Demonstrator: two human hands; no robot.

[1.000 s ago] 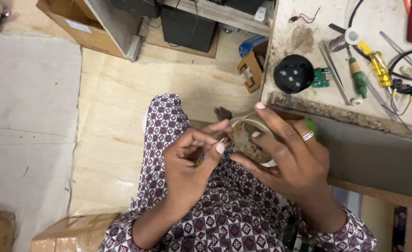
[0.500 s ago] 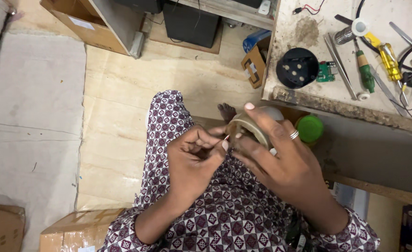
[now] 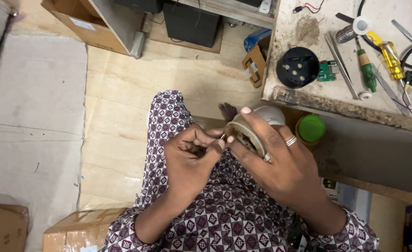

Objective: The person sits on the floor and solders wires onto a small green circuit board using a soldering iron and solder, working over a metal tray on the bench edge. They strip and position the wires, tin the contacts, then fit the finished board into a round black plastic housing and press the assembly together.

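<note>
My right hand (image 3: 280, 163) cupped the white bulb housing (image 3: 257, 130) over my lap, open end toward my left hand (image 3: 187, 161), which pinched what looked like a thin wire (image 3: 222, 136) at its rim.

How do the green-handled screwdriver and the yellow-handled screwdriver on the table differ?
The green-handled screwdriver has an opaque handle; the yellow-handled screwdriver looks see-through. The green one lies nearer the black round part, the yellow one nearer the black cables. Both lie flat on the table, untouched by either hand.

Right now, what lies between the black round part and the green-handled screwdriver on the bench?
A small green circuit board and a metal rod, between black round part and green-handled screwdriver, head view.
</note>
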